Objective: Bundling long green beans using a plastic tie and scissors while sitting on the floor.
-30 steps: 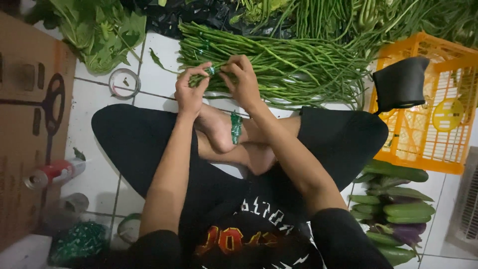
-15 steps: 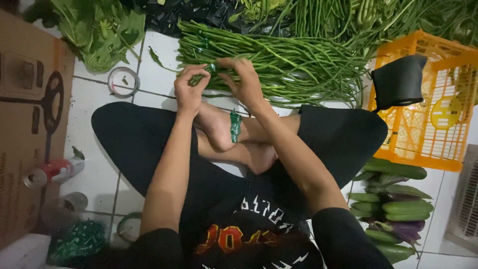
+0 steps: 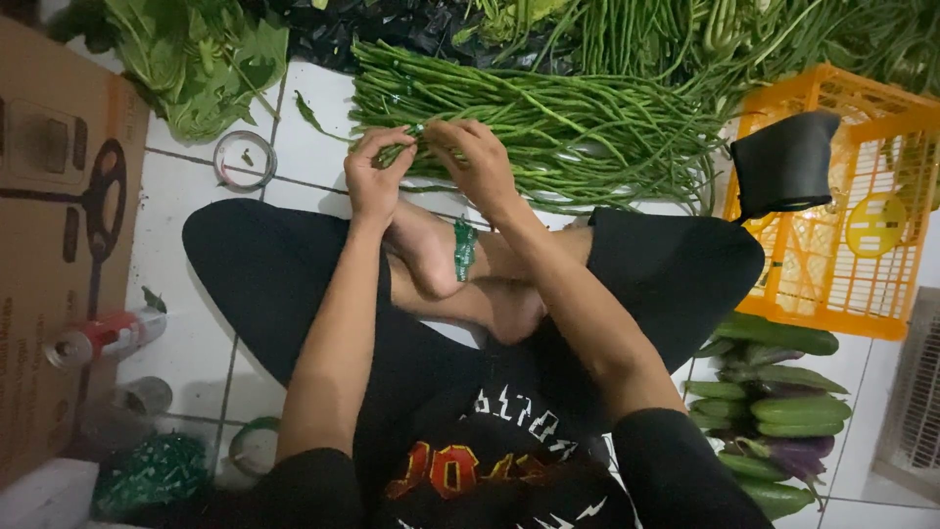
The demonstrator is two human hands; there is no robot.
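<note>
While most of the long beans (image 3: 548,127) lie in one loose heap on the white tiled floor (image 3: 196,343), only a thin bunch at the heap's near left end is in hand, so by the look of it the bundling is far from finished.

Left of the heap, a flat brown cardboard box (image 3: 59,235) lies by broad, soft leafy greens (image 3: 196,59). A clear ring of tape (image 3: 245,160) sits on the tiles just left of the heap, and a red can (image 3: 98,336) lies well below it.

At the heap's near edge the left hand (image 3: 377,176) is pinched shut on the bean tips, fingers curled. The right hand (image 3: 480,162) is closed on the same bunch, touching the left. Something green shows between the fingertips; whether it is tape, I cannot tell. A green strip (image 3: 464,250) rests on the crossed bare feet, just below the heap.

Smooth, thin and stringy, the beans bend easily.

Right of the heap stands an orange plastic lattice crate (image 3: 862,235) with a black cloth (image 3: 783,167) draped over its rim. Below it, glossy cucumbers (image 3: 783,411) and a purple eggplant (image 3: 793,456) are piled.
</note>
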